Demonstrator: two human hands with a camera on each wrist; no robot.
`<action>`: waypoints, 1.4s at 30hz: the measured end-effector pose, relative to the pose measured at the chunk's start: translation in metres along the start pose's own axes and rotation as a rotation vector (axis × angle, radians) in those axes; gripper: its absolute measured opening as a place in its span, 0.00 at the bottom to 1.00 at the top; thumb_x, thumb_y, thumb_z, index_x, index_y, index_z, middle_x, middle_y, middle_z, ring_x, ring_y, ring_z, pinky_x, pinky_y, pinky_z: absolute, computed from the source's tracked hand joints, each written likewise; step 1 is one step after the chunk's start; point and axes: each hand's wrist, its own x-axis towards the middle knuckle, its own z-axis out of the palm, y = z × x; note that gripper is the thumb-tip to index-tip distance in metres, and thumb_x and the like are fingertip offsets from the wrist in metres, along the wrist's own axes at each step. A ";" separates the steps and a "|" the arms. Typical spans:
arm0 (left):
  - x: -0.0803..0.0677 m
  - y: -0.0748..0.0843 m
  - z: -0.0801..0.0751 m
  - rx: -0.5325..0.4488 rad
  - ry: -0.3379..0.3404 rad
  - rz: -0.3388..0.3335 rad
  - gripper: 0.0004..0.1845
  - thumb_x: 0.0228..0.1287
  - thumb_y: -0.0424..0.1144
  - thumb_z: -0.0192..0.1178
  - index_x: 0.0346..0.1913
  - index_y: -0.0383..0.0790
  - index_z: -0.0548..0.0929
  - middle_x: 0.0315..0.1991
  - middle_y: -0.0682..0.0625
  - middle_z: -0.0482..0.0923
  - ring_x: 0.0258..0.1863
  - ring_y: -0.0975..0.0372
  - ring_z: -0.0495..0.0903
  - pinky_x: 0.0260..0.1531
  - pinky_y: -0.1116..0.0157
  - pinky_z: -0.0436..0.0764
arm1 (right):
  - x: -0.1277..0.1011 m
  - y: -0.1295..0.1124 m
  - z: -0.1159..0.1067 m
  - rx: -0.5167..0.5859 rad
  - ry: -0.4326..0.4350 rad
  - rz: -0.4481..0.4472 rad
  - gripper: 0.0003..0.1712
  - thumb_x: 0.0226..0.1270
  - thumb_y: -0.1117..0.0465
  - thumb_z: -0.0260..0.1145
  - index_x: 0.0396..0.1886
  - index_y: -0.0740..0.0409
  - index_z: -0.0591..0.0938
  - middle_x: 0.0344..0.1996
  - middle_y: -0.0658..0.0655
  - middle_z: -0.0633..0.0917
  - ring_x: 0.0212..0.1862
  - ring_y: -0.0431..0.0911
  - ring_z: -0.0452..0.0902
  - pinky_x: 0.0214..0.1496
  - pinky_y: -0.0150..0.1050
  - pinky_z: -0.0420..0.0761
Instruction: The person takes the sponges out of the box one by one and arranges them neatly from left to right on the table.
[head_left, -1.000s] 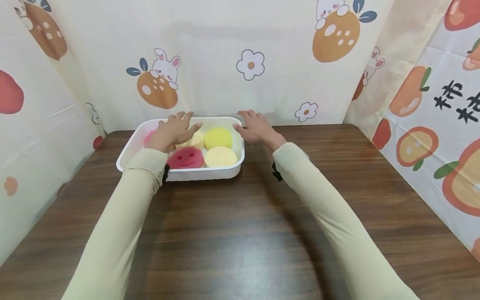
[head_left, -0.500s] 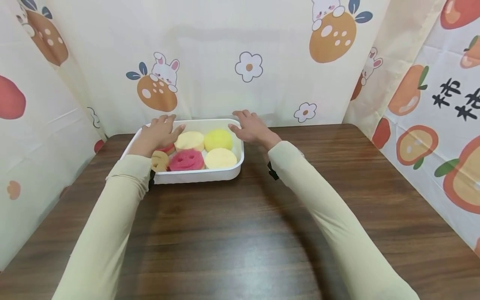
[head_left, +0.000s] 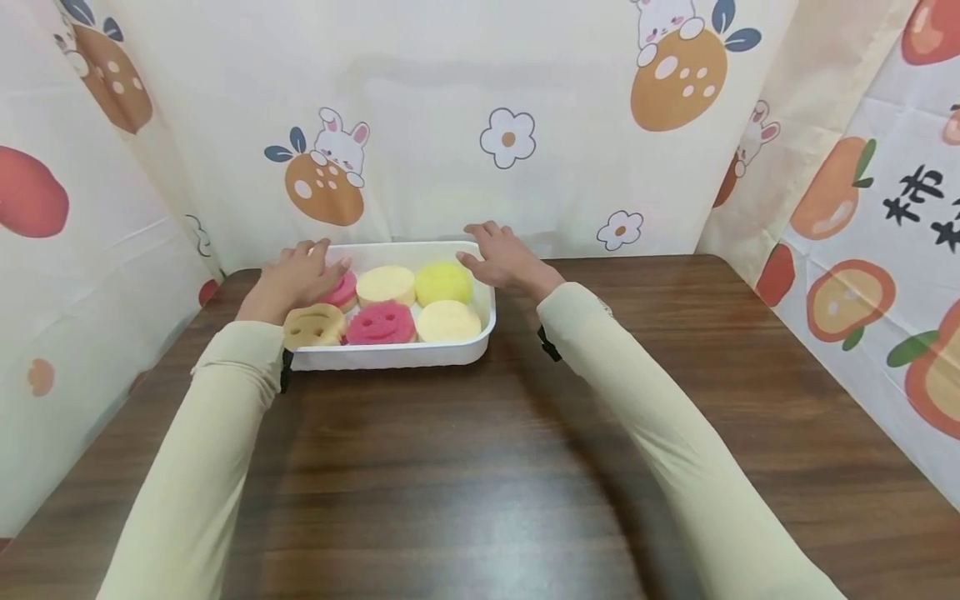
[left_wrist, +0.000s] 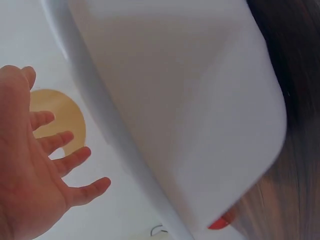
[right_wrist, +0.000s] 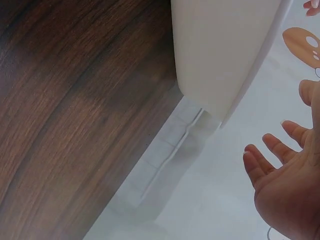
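Observation:
A white tray (head_left: 386,358) stands at the back of the table with several round sponges in it. Its front row has a tan smiley sponge (head_left: 315,325), a pink smiley sponge (head_left: 381,322) and a cream sponge (head_left: 448,322). Behind them are a pink sponge (head_left: 342,287), a cream sponge (head_left: 386,286) and a yellow sponge (head_left: 444,283). My left hand (head_left: 291,279), fingers spread, is over the tray's left end, hiding that rim in the head view. My right hand (head_left: 506,260) hovers by the right rim, fingers extended. Both wrist views show the hands holding nothing, beside the tray's outer wall (left_wrist: 200,95).
The dark wooden table (head_left: 420,483) stretches in front of the tray and to its right. A patterned cloth (head_left: 427,108) hangs close behind the tray, and further cloths (head_left: 862,275) line both sides.
My left hand has moved left from above the sponges to the tray's left end, uncovering the tan smiley sponge and the pink one behind it. The right hand has barely shifted.

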 end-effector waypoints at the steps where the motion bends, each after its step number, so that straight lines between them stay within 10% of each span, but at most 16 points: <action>1: -0.001 -0.002 0.000 0.002 0.000 -0.004 0.47 0.72 0.69 0.32 0.79 0.35 0.44 0.76 0.27 0.45 0.72 0.31 0.48 0.65 0.26 0.51 | 0.000 0.000 0.000 0.001 -0.004 0.000 0.38 0.78 0.39 0.46 0.79 0.50 0.54 0.77 0.57 0.58 0.76 0.57 0.54 0.77 0.53 0.60; 42: -0.016 -0.061 0.018 -0.047 -0.138 -0.205 0.48 0.75 0.62 0.31 0.74 0.22 0.29 0.70 0.15 0.37 0.68 0.23 0.50 0.64 0.28 0.58 | 0.020 0.007 0.023 -0.011 -0.027 -0.080 0.43 0.74 0.34 0.49 0.78 0.54 0.57 0.76 0.59 0.60 0.77 0.56 0.53 0.79 0.51 0.56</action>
